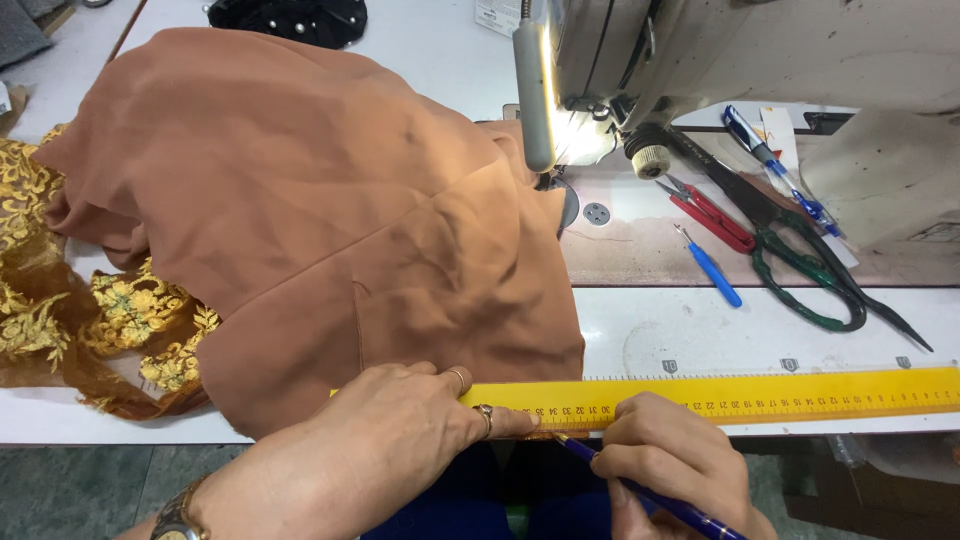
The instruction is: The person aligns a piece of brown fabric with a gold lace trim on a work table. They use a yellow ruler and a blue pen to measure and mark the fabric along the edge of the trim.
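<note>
1. Two hands work at the near desk (640, 330) edge. Your left hand (400, 425) lies flat, fingers spread, pressing the yellow ruler (760, 395) onto the brown fabric (320, 220); its grip is open, holding nothing.
2. Your right hand (670, 455) has its grip closed on a blue pen (650, 495), tip at the ruler's lower edge.
3. Ruler: long, flat, marked with a scale, lying along the desk's front edge, long axis left to right.
4. Fabric: creased, heaped left of the sewing machine (700, 50).

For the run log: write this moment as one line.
left hand: pressing yellow ruler on brown fabric | right hand: holding blue pen at ruler edge
</note>
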